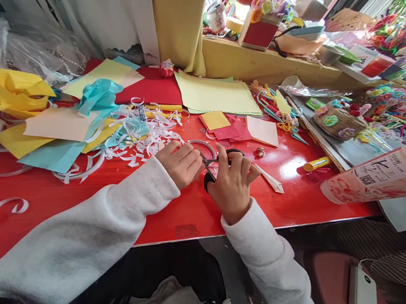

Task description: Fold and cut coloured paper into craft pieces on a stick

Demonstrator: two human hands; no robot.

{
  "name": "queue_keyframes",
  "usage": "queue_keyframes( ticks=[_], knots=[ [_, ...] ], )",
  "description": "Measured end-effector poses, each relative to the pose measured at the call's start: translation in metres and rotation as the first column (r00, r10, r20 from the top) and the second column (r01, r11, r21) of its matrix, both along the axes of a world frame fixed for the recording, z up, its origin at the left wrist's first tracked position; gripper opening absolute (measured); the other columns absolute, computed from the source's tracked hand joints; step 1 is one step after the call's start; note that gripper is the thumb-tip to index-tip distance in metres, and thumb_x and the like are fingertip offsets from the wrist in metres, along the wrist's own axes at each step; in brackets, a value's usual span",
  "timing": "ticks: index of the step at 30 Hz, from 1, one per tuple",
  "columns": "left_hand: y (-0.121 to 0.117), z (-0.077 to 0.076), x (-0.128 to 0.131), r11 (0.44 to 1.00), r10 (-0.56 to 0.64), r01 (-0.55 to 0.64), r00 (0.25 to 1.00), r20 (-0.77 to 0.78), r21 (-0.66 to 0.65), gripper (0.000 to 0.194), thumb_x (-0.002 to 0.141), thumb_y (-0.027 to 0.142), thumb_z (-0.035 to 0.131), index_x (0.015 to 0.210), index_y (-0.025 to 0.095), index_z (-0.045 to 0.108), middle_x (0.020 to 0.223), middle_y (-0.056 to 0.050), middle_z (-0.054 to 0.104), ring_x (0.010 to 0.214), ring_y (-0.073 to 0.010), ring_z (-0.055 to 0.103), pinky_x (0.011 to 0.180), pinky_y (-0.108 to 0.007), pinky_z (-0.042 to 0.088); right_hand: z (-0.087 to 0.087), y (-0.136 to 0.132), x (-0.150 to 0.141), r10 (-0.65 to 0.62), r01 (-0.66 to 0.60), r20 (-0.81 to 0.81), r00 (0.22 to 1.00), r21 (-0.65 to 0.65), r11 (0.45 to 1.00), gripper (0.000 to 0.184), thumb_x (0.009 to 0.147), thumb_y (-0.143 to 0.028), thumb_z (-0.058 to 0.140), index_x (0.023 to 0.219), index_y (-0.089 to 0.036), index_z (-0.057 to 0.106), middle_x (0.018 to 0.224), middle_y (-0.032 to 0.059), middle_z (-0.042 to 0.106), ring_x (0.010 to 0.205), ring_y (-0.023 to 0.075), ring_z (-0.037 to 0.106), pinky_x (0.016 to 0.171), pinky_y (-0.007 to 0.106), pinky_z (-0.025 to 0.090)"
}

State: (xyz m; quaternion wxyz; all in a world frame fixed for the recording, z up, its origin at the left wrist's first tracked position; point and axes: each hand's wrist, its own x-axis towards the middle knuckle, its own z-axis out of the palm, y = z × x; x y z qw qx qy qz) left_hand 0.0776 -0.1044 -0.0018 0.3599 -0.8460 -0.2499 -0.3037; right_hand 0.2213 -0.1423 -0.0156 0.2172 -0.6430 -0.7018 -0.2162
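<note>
My right hand [235, 186] is closed round the black handles of a pair of scissors [209, 178]. The blades point left, toward my left hand [180, 164]. That hand is closed with its fingers curled at the blades, and whatever it may hold is hidden behind the fingers. Just behind both hands lies a ring, apparently a tape roll [204, 146]. Curled white paper scraps [145, 144] are heaped left of my left hand. A folded white paper piece [272, 180] with a narrow point lies beside my right hand.
Coloured paper sheets [217, 94] lie along the back of the red table [183, 217]. Crumpled yellow paper [9, 89] and blue paper [101, 94] are at left. A pink cup [375, 174] leans at right, past a yellow tube [316, 164]. A power bank [364, 296] rests on a stool.
</note>
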Motion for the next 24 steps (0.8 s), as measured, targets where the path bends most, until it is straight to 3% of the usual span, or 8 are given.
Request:
queue_keyframes(
  ticks=[9, 16, 19, 24],
  knots=[
    [0.0015, -0.0026, 0.0005, 1.0, -0.002, 0.002, 1.0, 0.002, -0.008, 0.014, 0.075, 0.016, 0.045, 0.068, 0.014, 0.056, 0.067, -0.003, 0.061, 0.065, -0.0149, 0.053, 0.058, -0.03, 0.033, 0.0002, -0.0003, -0.0001, 0.002, -0.002, 0.011, 1.0, -0.027, 1.0, 0.054, 0.067, -0.014, 0.041, 0.12, -0.018, 0.037, 0.094, 0.009, 0.047, 0.088, 0.0214, 0.038, 0.072, 0.035, 0.017],
    [0.0037, -0.0087, -0.0008, 0.981, 0.022, 0.01, 0.987, 0.159, -0.193, 0.016, 0.074, 0.023, 0.045, 0.076, 0.013, 0.057, 0.077, -0.005, 0.061, 0.072, -0.0173, 0.052, 0.063, -0.031, 0.035, 0.0007, -0.0006, -0.0007, -0.014, 0.014, 0.007, 1.0, -0.027, 1.0, 0.055, 0.065, -0.014, 0.043, 0.12, -0.018, 0.037, 0.095, 0.0094, 0.046, 0.087, 0.0215, 0.038, 0.073, 0.035, 0.017],
    [0.0032, -0.0073, 0.0004, 0.991, 0.017, -0.001, 0.994, 0.112, -0.137, 0.018, 0.074, 0.027, 0.045, 0.075, 0.013, 0.057, 0.077, -0.005, 0.061, 0.072, -0.018, 0.052, 0.061, -0.031, 0.034, 0.0007, -0.0007, -0.0004, -0.014, 0.014, 0.012, 1.0, -0.018, 1.0, 0.054, 0.066, -0.014, 0.042, 0.12, -0.017, 0.038, 0.094, 0.0096, 0.047, 0.086, 0.0212, 0.038, 0.072, 0.035, 0.017],
    [0.0017, -0.0031, 0.0014, 1.0, 0.005, -0.005, 1.0, -0.01, -0.012, 0.011, 0.074, 0.017, 0.046, 0.07, 0.015, 0.056, 0.071, -0.003, 0.061, 0.067, -0.0158, 0.053, 0.059, -0.03, 0.033, 0.0001, -0.0003, -0.0003, -0.018, 0.018, 0.018, 1.0, -0.019, 1.0, 0.055, 0.065, -0.013, 0.042, 0.119, -0.018, 0.038, 0.094, 0.009, 0.046, 0.086, 0.0209, 0.038, 0.072, 0.035, 0.017]
  ],
)
